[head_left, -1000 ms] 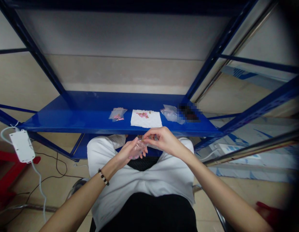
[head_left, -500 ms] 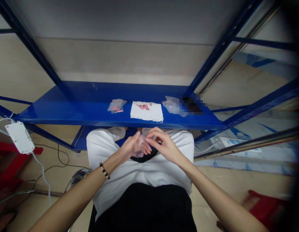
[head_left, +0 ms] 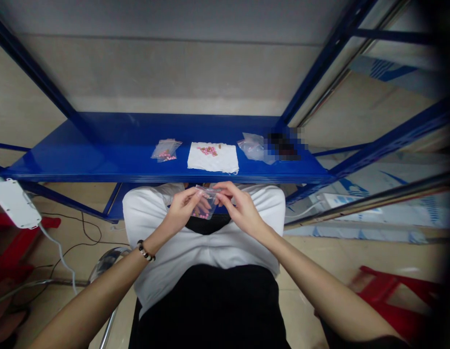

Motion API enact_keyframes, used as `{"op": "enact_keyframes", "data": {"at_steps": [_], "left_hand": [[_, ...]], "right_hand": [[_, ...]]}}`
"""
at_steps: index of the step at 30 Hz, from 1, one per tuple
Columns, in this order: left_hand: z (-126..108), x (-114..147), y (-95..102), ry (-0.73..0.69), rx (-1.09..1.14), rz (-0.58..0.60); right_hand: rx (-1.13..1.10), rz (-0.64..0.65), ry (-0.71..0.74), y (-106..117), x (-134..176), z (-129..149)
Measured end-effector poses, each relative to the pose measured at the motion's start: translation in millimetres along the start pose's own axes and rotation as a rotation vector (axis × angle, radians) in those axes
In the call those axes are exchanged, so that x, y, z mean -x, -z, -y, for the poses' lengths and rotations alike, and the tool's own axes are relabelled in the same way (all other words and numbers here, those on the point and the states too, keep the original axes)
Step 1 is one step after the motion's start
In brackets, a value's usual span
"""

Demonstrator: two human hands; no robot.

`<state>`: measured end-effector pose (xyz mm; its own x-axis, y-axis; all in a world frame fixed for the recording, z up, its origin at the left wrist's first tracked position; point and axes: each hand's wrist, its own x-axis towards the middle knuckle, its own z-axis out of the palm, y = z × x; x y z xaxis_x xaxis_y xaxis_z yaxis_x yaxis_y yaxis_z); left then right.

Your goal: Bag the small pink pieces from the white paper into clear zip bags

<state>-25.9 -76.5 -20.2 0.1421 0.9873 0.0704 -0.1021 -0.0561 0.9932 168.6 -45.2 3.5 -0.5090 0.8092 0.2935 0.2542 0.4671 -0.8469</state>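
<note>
Head view on my feed: one small clear bag (head_left: 210, 212), crinkled and shiny, pink beads (head_left: 205, 216) at its bottom, held over the lap (head_left: 213, 249), just near of the blue shelf (head_left: 116, 157). Left hand (head_left: 183, 207) pinches its left side, right hand (head_left: 242, 208) pinches its upper right; fingers partly cover it. On the shelf I count one white sheet (head_left: 213, 164) under one pink-and-brown pile (head_left: 209, 151), pieces too small to count; left, overlapping filled bags (head_left: 165, 152), number unclear; right, heaped clear bags (head_left: 253, 147), touching one pixelated dark patch (head_left: 283, 147).
</note>
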Motion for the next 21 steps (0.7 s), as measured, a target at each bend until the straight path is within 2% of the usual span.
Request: {"op": "enact_keyframes", "data": {"at_steps": [5,14,21], "left_hand": [[-2,1,-0.7,-0.053,-0.001,0.014],[-3,3,-2.9,-0.072,-0.032,-0.071],[-1,3,-4.1,-0.092,-0.072,-0.143]], "right_hand": [[-0.181,-0.099,-0.081,-2,-4,-3],[-0.311,-0.088,-0.252,-11,-2,-2],[-0.544,-0.106,-0.363,-17,-1,2]]}}
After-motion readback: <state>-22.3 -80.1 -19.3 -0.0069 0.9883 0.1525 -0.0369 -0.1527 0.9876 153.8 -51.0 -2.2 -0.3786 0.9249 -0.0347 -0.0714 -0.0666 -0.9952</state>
